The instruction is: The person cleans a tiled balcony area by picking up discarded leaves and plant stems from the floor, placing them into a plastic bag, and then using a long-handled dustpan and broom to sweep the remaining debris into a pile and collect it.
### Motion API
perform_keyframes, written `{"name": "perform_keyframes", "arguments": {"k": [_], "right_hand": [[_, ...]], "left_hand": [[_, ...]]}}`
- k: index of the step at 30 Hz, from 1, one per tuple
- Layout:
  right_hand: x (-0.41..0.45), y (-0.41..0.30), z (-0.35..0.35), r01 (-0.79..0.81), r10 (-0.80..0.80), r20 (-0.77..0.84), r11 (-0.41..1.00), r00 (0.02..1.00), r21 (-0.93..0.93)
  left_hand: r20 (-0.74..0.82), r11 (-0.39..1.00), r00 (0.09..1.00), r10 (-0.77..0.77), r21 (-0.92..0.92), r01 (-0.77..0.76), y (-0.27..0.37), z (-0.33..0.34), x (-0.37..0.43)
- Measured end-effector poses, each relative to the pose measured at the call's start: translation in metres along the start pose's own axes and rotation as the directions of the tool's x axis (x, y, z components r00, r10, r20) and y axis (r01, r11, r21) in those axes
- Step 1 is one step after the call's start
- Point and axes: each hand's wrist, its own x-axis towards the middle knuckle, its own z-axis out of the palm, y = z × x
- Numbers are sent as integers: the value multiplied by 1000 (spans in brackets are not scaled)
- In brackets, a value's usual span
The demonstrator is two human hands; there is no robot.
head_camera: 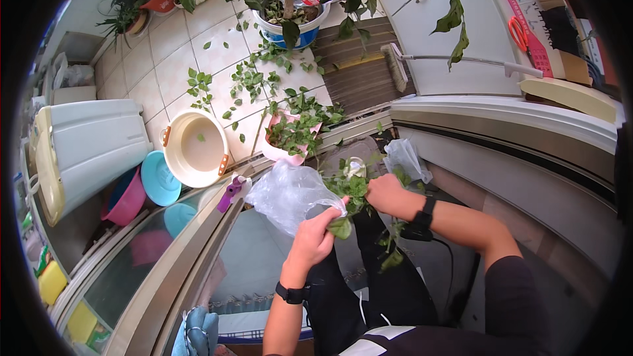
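Note:
My left hand (pixel 316 237) pinches the edge of a clear plastic bag (pixel 292 193), which hangs to its upper left; a broad green leaf (pixel 339 228) lies just under the fingers. My right hand (pixel 388 195) is closed around leafy green stems (pixel 353 184), whose ends trail down below the wrist. Beyond the bag, a pink container (pixel 277 152) is heaped with cut leafy sprigs (pixel 296 126). A second clear plastic bag (pixel 406 158) sits on the floor past my right hand.
Sprigs lie scattered on the tiled floor (pixel 173 69). Around it stand a cream basin (pixel 195 148), blue basin (pixel 161 178), pink basin (pixel 126 200), white bin (pixel 94 143) and potted plant in a bucket (pixel 292 32). A broom (pixel 395 66) rests at right. The door frame (pixel 198 237) runs beside me.

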Motion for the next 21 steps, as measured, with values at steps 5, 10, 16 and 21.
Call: {"name": "perform_keyframes", "arguments": {"k": [5,10,16,21], "right_hand": [[44,-11,44,-116,126,-90,988,988,106],[6,-33,19,34,-33,-9,990,999,134],[-2,-33,-39,13,-69,139,930,988,366],[69,-36,25,308,-337,-71,729,939,611]], "left_hand": [[18,988,992,-124,-95,126,3,-7,-10],[16,994,996,-84,70,82,-3,-17,-9],[-153,999,988,26,44,-20,3,-20,-5],[-60,978,991,-117,169,125,17,-23,3]]}}
